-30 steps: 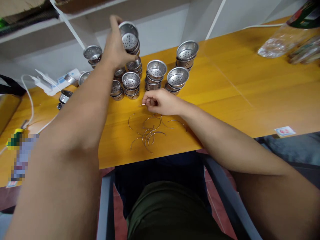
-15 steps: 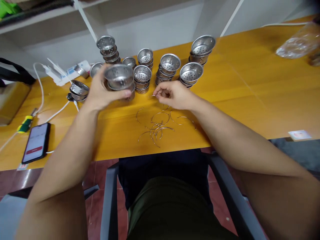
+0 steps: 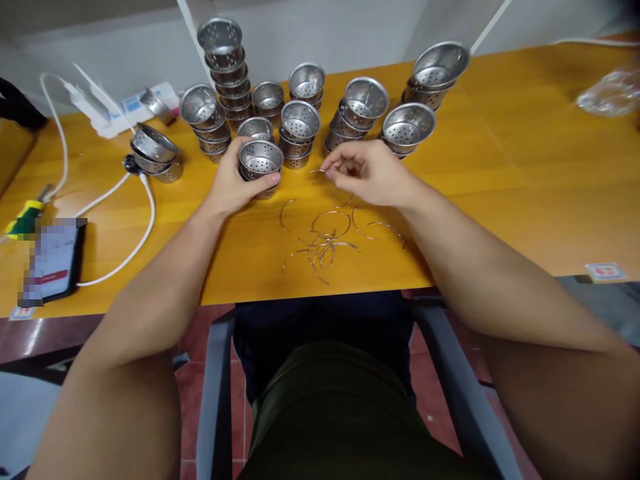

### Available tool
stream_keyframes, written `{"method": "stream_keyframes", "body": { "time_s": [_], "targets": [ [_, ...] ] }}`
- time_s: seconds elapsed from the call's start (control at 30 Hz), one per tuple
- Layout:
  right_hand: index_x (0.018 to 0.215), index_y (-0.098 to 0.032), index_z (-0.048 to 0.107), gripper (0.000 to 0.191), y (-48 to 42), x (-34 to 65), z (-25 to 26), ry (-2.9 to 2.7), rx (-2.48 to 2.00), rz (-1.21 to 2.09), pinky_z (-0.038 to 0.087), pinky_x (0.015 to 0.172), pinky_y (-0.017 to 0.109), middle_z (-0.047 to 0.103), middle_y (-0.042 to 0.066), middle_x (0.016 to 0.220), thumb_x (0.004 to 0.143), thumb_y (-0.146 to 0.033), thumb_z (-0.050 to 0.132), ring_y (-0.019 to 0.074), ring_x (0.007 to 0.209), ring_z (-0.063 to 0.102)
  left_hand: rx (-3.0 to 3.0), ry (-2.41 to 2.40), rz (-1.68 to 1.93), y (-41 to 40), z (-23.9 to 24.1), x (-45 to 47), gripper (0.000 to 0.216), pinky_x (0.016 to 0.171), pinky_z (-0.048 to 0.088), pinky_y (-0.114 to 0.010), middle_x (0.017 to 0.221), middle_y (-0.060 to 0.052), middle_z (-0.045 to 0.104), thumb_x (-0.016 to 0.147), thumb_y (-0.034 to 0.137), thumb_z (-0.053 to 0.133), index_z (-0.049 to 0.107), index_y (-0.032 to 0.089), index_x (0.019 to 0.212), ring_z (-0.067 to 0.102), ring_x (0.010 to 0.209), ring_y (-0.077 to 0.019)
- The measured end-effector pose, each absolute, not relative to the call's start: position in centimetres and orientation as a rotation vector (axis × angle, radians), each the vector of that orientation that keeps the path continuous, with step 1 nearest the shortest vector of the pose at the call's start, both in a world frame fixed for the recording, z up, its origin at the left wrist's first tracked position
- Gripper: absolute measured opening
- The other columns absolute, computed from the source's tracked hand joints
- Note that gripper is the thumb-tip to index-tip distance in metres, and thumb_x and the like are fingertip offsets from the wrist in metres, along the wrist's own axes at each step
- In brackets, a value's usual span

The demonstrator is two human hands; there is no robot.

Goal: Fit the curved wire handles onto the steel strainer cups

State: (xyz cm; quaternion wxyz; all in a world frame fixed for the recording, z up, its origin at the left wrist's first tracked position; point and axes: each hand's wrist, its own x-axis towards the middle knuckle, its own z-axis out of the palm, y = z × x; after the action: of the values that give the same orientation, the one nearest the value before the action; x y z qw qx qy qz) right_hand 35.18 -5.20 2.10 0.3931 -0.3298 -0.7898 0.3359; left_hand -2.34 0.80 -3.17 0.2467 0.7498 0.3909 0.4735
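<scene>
My left hand (image 3: 231,181) is closed around a short stack of perforated metal cups (image 3: 261,159), with the thumb along the near side of the rim. The stack is upright, low over or on the table, in front of another cup. To its right, my right hand (image 3: 367,175) pinches a thin metal wire (image 3: 317,171) between thumb and fingertips, its tip poking out leftward. Several loose curved wires (image 3: 331,223) lie in a tangle on the wooden table (image 3: 240,270), nearer to me than both hands.
Several more stacks of perforated cups stand along the back, among them a tall stack (image 3: 221,41) and a right-hand one (image 3: 440,65). Leftward are a power strip (image 3: 117,115), white cables, a phone (image 3: 55,260) and a screwdriver (image 3: 26,220). A clear plastic bag (image 3: 607,92) lies far right.
My left hand has brought the cup stack down and slightly right, towards the table. The right hand keeps its pinch on the wire. The view has shifted as well.
</scene>
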Motion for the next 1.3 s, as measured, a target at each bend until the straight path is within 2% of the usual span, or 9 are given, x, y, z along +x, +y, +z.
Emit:
{"method": "stream_keyframes", "body": {
  "time_s": [0.1, 0.3, 0.4, 0.57, 0.7, 0.8, 0.93, 1.13, 1.3],
  "targets": [
    [0.113, -0.025, 0.087, 0.022, -5.3, 35.1, 2.1, -2.007, -0.842, 0.820, 0.046, 0.065, 0.037, 0.072, 0.002, 0.088, 0.111, -0.042, 0.100, 0.0191, 0.073, 0.059, 2.032, 1.075, 1.331, 1.7, -4.1, -2.7, 0.102, 0.122, 0.077, -0.064, 0.139, -0.010, 0.092, 0.070, 0.076, 0.123, 0.076, 0.032, 0.148, 0.090, 0.129, -0.0384],
    [0.111, -0.026, 0.086, 0.018, -5.1, 35.3, 1.8, -2.009, -0.826, 0.793, 0.044, 0.064, 0.037, 0.073, 0.002, 0.086, 0.110, -0.040, 0.097, 0.0193, 0.073, 0.059, 1.980, 0.962, 1.255, 3.8, -5.5, -4.1, 0.122, 0.127, 0.074, -0.066, 0.148, -0.006, 0.090, 0.071, 0.101, 0.115, 0.069, 0.031, 0.159, 0.086, 0.137, -0.0311],
    [0.110, -0.026, 0.086, 0.017, -5.0, 35.3, 1.7, -2.018, -0.821, 0.794, 0.041, 0.061, 0.036, 0.072, 0.001, 0.083, 0.111, -0.039, 0.096, 0.0177, 0.069, 0.056, 1.956, 0.923, 1.225, 4.2, -5.8, -4.3, 0.121, 0.125, 0.075, -0.065, 0.146, -0.003, 0.090, 0.076, 0.105, 0.112, 0.066, 0.032, 0.161, 0.085, 0.133, -0.0268],
    [0.109, -0.024, 0.087, 0.020, -5.0, 35.3, 1.6, -2.036, -0.823, 0.799, 0.045, 0.062, 0.034, 0.076, 0.002, 0.086, 0.110, -0.039, 0.099, 0.0178, 0.072, 0.060, 1.897, 0.911, 1.341, 3.5, -5.6, -4.1, 0.110, 0.113, 0.078, -0.065, 0.134, -0.008, 0.092, 0.068, 0.091, 0.122, 0.073, 0.034, 0.149, 0.090, 0.123, -0.0330],
    [0.111, -0.022, 0.087, 0.010, -5.1, 35.3, 1.7, -2.041, -0.845, 0.819, 0.044, 0.064, 0.034, 0.075, 0.003, 0.087, 0.111, -0.031, 0.090, 0.0171, 0.071, 0.059, 1.830, 0.926, 1.342, 2.4, -5.0, -3.9, 0.097, 0.111, 0.079, -0.062, 0.127, -0.007, 0.092, 0.068, 0.075, 0.124, 0.077, 0.037, 0.143, 0.090, 0.117, -0.0335],
    [0.111, -0.021, 0.086, 0.008, -5.2, 35.2, 1.9, -2.044, -0.861, 0.846, 0.045, 0.066, 0.035, 0.076, 0.004, 0.089, 0.110, -0.029, 0.085, 0.0169, 0.071, 0.060, 1.804, 0.951, 1.360, 1.9, -4.5, -3.7, 0.098, 0.117, 0.078, -0.064, 0.131, -0.008, 0.090, 0.066, 0.071, 0.125, 0.076, 0.036, 0.144, 0.089, 0.123, -0.0351],
    [0.108, -0.023, 0.083, 0.010, -5.4, 35.1, 2.1, -2.041, -0.846, 0.855, 0.043, 0.063, 0.035, 0.075, 0.002, 0.085, 0.107, -0.031, 0.091, 0.0170, 0.070, 0.057, 1.849, 0.963, 1.395, 1.4, -4.0, -3.2, 0.102, 0.130, 0.074, -0.066, 0.143, -0.010, 0.088, 0.068, 0.072, 0.123, 0.074, 0.037, 0.150, 0.088, 0.136, -0.0367],
    [0.106, -0.024, 0.084, 0.013, -5.6, 34.9, 2.2, -2.025, -0.839, 0.852, 0.042, 0.061, 0.035, 0.071, 0.001, 0.082, 0.107, -0.033, 0.093, 0.0168, 0.069, 0.056, 2.039, 1.008, 1.342, -0.4, -1.8, -3.2, 0.104, 0.132, 0.073, -0.071, 0.147, -0.011, 0.088, 0.069, 0.079, 0.123, 0.075, 0.034, 0.150, 0.086, 0.145, -0.0429],
    [0.108, -0.025, 0.085, 0.025, -6.0, 34.4, 2.9, -1.973, -0.808, 0.841, 0.042, 0.062, 0.036, 0.068, 0.001, 0.083, 0.110, -0.047, 0.098, 0.0177, 0.070, 0.052, 2.168, 0.961, 1.390, -1.5, 0.2, -3.4, 0.099, 0.145, 0.064, -0.080, 0.160, -0.008, 0.086, 0.085, 0.080, 0.116, 0.071, 0.038, 0.162, 0.078, 0.161, -0.0432]
  ]
}}
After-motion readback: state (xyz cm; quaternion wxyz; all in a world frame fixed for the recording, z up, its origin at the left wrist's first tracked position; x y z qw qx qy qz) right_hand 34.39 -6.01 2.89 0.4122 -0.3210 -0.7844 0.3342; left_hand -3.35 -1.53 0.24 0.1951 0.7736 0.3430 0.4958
